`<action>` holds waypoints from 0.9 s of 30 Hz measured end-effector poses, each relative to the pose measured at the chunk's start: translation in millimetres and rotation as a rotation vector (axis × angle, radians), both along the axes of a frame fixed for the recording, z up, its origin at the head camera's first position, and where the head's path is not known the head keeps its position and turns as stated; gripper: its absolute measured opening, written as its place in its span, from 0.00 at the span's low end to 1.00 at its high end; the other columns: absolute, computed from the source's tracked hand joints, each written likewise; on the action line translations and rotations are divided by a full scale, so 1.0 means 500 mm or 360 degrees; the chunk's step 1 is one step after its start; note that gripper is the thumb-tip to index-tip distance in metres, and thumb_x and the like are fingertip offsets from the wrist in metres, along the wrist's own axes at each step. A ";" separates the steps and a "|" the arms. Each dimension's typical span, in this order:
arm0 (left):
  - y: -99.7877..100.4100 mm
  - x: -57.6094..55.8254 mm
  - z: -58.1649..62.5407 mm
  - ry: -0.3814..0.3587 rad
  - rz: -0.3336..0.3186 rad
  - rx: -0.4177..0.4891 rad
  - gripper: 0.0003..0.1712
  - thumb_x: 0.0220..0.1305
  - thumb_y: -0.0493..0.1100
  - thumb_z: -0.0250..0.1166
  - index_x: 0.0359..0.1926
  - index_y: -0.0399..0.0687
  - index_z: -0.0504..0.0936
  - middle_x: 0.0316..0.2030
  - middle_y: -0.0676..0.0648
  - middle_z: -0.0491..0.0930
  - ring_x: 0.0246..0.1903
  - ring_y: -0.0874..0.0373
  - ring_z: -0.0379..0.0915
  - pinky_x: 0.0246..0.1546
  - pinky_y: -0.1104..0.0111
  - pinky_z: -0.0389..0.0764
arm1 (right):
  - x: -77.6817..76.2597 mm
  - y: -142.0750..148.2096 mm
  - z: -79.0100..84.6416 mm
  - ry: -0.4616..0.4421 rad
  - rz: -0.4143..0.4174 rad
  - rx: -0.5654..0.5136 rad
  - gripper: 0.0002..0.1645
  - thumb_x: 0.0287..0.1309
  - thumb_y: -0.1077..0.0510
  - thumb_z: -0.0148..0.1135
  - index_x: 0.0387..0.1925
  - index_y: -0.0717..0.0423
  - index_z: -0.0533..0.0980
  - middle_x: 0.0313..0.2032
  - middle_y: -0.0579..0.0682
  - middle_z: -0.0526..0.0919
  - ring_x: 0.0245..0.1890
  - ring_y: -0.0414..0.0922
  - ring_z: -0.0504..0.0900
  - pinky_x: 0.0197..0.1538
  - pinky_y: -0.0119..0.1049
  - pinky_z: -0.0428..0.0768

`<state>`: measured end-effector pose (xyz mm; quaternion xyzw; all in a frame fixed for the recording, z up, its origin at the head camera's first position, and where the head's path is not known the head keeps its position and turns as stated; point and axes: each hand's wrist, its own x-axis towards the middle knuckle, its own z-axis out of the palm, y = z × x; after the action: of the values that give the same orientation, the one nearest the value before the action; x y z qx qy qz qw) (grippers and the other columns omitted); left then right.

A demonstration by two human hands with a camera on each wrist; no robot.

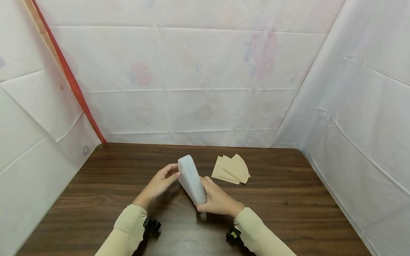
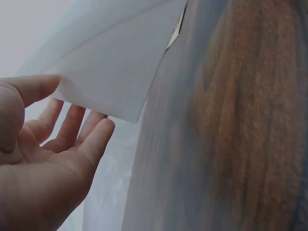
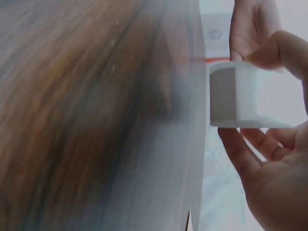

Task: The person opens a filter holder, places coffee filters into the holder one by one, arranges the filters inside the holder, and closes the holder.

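Both hands hold a white, fan-shaped filter case (image 1: 193,177) up on its narrow side over the middle of the table. My left hand (image 1: 163,180) pinches its far left edge; in the left wrist view the thumb (image 2: 41,89) lies on one face and the fingertips (image 2: 98,130) reach behind the edge. From the near right side, my right hand (image 1: 219,197) grips the case. Its thumb and fingers span the thickness of the case's end (image 3: 224,96) in the right wrist view. Several tan cone-shaped paper coffee filters (image 1: 237,167) lie fanned out to the right.
The dark wood-grain table (image 1: 288,209) runs back to a white patterned cloth (image 1: 198,71). More cloth hangs along the left and right sides. A red strip (image 1: 77,87) slants down at the back left corner. Black wrist cameras (image 1: 152,226) sit by both sleeves.
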<state>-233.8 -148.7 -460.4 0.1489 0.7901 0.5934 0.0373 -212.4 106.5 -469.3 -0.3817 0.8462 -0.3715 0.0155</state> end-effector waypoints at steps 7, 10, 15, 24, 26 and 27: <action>-0.005 0.003 -0.013 -0.0042 -0.0051 0.0090 0.23 0.72 0.45 0.64 0.63 0.40 0.74 0.55 0.41 0.78 0.54 0.50 0.75 0.53 0.65 0.76 | -0.005 0.024 0.003 0.0000 0.0048 0.0036 0.57 0.39 0.60 0.69 0.75 0.50 0.58 0.55 0.46 0.71 0.47 0.39 0.72 0.47 0.33 0.77; -0.005 0.006 -0.016 -0.0043 -0.0088 0.0119 0.23 0.72 0.45 0.64 0.62 0.39 0.74 0.55 0.40 0.77 0.54 0.49 0.75 0.54 0.62 0.77 | -0.007 0.032 0.005 -0.0011 0.0059 0.0038 0.56 0.40 0.61 0.69 0.74 0.47 0.59 0.53 0.44 0.71 0.46 0.39 0.73 0.47 0.33 0.77; -0.007 0.013 -0.019 -0.0061 -0.0127 0.0101 0.23 0.72 0.46 0.64 0.63 0.42 0.73 0.55 0.42 0.77 0.54 0.51 0.75 0.54 0.63 0.76 | -0.008 0.043 0.005 -0.0027 0.0080 0.0037 0.53 0.41 0.61 0.69 0.73 0.44 0.61 0.52 0.42 0.72 0.46 0.39 0.73 0.47 0.34 0.77; -0.013 0.022 -0.015 -0.0011 -0.0285 -0.0032 0.23 0.73 0.49 0.62 0.66 0.53 0.72 0.58 0.48 0.76 0.57 0.52 0.73 0.53 0.63 0.76 | -0.009 0.060 0.003 -0.0158 0.0091 -0.0071 0.46 0.49 0.65 0.66 0.71 0.44 0.64 0.62 0.41 0.74 0.50 0.39 0.77 0.52 0.37 0.77; -0.014 0.024 -0.014 -0.0011 -0.0306 -0.0041 0.23 0.74 0.50 0.61 0.66 0.54 0.73 0.57 0.49 0.77 0.57 0.52 0.73 0.52 0.62 0.76 | -0.009 0.063 0.005 -0.0191 0.0086 -0.0076 0.46 0.50 0.65 0.66 0.71 0.44 0.64 0.62 0.40 0.74 0.51 0.39 0.77 0.52 0.37 0.77; -0.014 0.025 -0.014 -0.0014 -0.0308 -0.0045 0.23 0.73 0.50 0.62 0.65 0.55 0.73 0.57 0.49 0.77 0.56 0.52 0.74 0.52 0.62 0.76 | -0.009 0.064 0.005 -0.0204 0.0086 -0.0078 0.46 0.51 0.65 0.66 0.72 0.44 0.64 0.63 0.40 0.74 0.51 0.39 0.78 0.52 0.38 0.78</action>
<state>-221.5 -155.6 -467.1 0.2215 0.7803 0.5763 0.1000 -216.8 138.6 -466.7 -0.3802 0.8235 -0.4152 0.0703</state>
